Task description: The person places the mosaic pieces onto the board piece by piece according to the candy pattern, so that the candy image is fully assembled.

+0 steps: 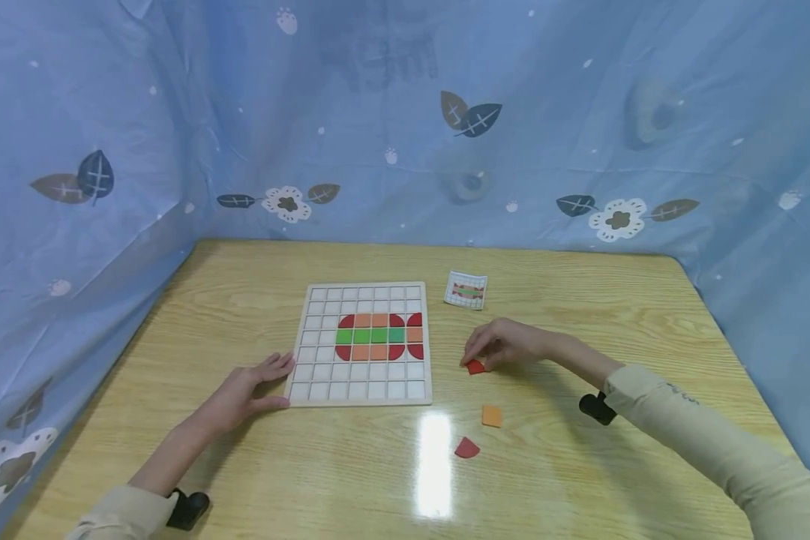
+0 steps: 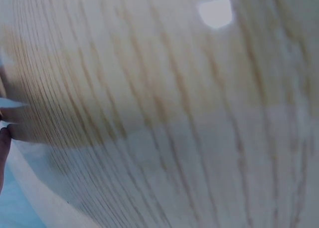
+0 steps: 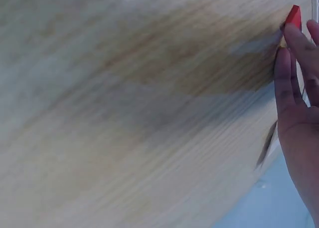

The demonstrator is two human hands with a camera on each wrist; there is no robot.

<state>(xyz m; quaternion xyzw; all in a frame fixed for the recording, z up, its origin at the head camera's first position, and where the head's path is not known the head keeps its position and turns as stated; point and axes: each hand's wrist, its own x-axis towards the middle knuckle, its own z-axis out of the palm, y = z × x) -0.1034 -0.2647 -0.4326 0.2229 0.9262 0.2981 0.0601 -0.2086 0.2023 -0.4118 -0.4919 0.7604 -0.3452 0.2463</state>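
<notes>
A white gridded board [image 1: 359, 381] lies on the table, with red quarter-round pieces, orange squares and green squares [image 1: 362, 336] set in its cells. Along the board's lower left edge rests my left hand [image 1: 246, 394], fingers and thumb spread against it. To the right of the board, my right hand [image 1: 506, 343] pinches a red quarter-round piece [image 1: 475, 367] between thumb and fingers. In the right wrist view the same red piece [image 3: 295, 16] sticks out past the fingertips. The left wrist view shows mostly tabletop, with only a sliver of hand at its left edge.
A small pattern card [image 1: 466, 290] lies beyond the right hand. Nearer me on the wooden table [image 1: 567, 480] are a loose orange square [image 1: 491, 416] and a red quarter-round piece [image 1: 467, 448]. Blue patterned cloth [image 1: 391, 112] hangs behind the table and at its sides.
</notes>
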